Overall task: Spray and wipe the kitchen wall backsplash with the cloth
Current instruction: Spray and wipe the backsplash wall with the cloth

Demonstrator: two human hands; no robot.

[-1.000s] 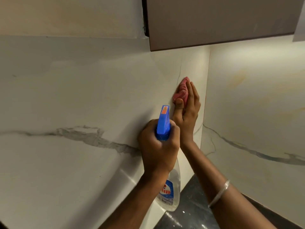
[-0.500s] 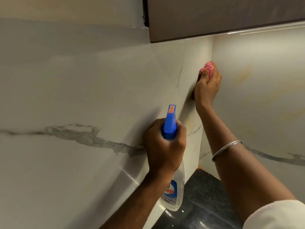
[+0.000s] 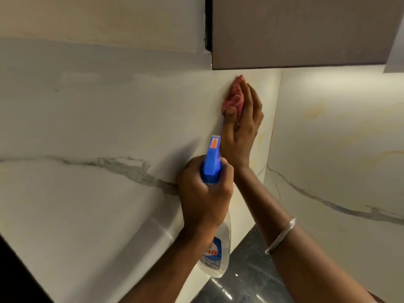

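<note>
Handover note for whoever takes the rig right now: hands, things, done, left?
Left hand: grips the clear spray bottle with blue trigger head, head up, beside the wall.
Right hand: holds the bunched pink cloth pressed on the white marble backsplash, just under the brown upper cabinet, near the corner.
Done: wiping under way; cleaned patches cannot be told apart.
Left: likely the rest of both wall panels.

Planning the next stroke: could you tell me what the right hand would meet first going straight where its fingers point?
Pointing up the backsplash, the right hand with its cloth would likely meet the cabinet first, at its bottom edge; depth is unclear.
</note>
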